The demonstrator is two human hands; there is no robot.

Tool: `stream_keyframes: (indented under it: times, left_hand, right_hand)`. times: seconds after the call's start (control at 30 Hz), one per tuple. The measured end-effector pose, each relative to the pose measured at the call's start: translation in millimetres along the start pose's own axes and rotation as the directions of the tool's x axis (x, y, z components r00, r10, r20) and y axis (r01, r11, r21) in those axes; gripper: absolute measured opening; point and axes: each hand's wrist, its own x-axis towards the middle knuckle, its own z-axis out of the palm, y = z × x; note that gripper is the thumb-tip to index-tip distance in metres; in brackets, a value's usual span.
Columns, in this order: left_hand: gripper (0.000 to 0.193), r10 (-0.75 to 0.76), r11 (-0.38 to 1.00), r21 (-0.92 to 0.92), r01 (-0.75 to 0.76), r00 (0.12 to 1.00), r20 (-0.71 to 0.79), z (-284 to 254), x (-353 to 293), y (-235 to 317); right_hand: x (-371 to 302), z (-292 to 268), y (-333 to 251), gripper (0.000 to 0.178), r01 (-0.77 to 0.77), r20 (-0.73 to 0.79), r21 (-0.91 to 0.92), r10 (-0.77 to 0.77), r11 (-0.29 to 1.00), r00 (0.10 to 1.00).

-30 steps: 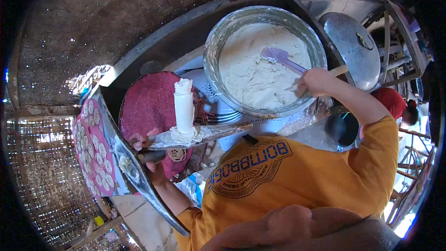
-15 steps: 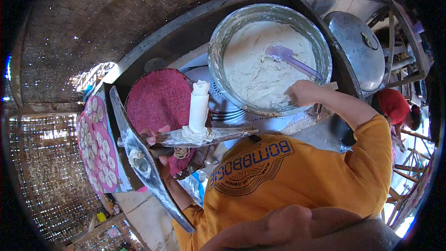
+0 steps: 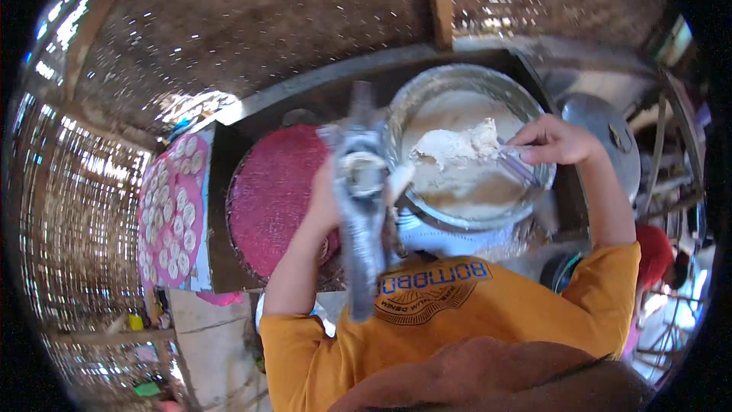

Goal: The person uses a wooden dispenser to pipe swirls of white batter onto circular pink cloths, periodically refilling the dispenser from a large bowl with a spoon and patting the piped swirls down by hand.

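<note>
My right hand (image 3: 553,140) is closed on the handle of a purple spatula (image 3: 518,166). A large lump of sticky white dough (image 3: 454,143) sits on the spatula, held above a wide metal basin (image 3: 465,223) of the same dough. Left of the basin, my left hand (image 3: 324,192) grips a worn wooden dough press (image 3: 360,233), its fingers partly hidden behind it. The press has a round opening (image 3: 364,175) smeared with dough. Beside the opening a white, dough-coated piece (image 3: 400,180) points toward the basin; motion blurs it.
A round pink cloth-covered tray (image 3: 271,198) lies left of the press. Farther left, several coiled dough pieces rest on a pink sheet (image 3: 164,214). A large metal lid (image 3: 598,133) is right of the basin. A person in red (image 3: 654,259) is at the far right.
My right hand has risen from the basin's near side and now holds the spatula, which lay in the dough, with a lump on it. My left hand has turned the press and brought it rightward.
</note>
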Motion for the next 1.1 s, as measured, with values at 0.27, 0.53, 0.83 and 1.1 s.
stream_keyframes:
  times: [0.27, 0.53, 0.83, 1.1]
  left_hand:
    - [0.044, 0.200, 0.636, 0.718, -0.281, 0.959, 0.198, 32, 15, 23]
    - [0.045, 0.106, 0.636, 0.767, -0.085, 0.994, 0.022, 45, 19, 30]
    - [0.041, 0.143, 0.734, 0.669, -0.121, 0.989, 0.022, 19, 34, 1]
    - [0.056, 0.084, 0.673, 0.733, -0.094, 0.995, 0.050, 18, 34, -3]
  right_hand:
    - [28, -7, -56, 0.029, 0.220, 0.006, -0.724, -0.313, 0.653, 0.950]
    - [48, 67, -113, 0.011, 0.026, 0.007, -0.999, -0.560, 0.025, 0.828]
    - [13, 42, -100, 0.016, -0.001, -0.040, -0.999, -0.816, 0.048, 0.577]
    - [8, 30, -114, 0.018, 0.008, -0.114, -0.991, -0.858, 0.136, 0.500]
